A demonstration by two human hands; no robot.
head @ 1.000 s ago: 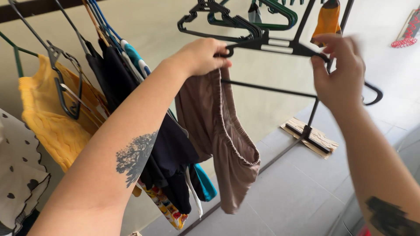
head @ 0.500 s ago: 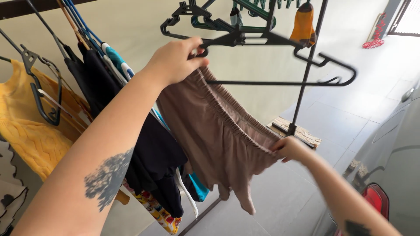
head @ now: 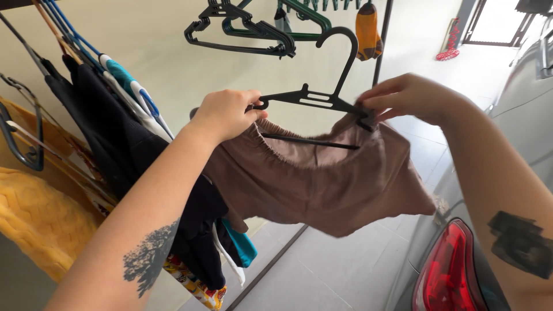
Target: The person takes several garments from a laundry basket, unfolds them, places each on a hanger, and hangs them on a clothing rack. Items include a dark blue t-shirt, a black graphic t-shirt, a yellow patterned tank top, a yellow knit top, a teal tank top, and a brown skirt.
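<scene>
My left hand [head: 224, 114] grips the left end of a black plastic hanger [head: 314, 98] together with the elastic waistband of a pair of brown shorts [head: 322, 181]. At the hanger's right end, my right hand [head: 410, 97] pinches the waistband against the hanger's shoulder. The shorts hang stretched between both hands, legs down. The hanger's hook points up, free of any rail.
Dark garments [head: 115, 132], a blue-and-white one and a yellow knit top [head: 40, 213] hang on a rail at the left. Empty black and green hangers [head: 242, 29] and an orange sock [head: 367, 31] hang overhead on a stand. A grey car with a red tail light [head: 449, 270] is at the right.
My right hand has come up from the shorts' lower edge to the hanger's right end, pulling the waistband over it. The hanger has swung level with its hook upright.
</scene>
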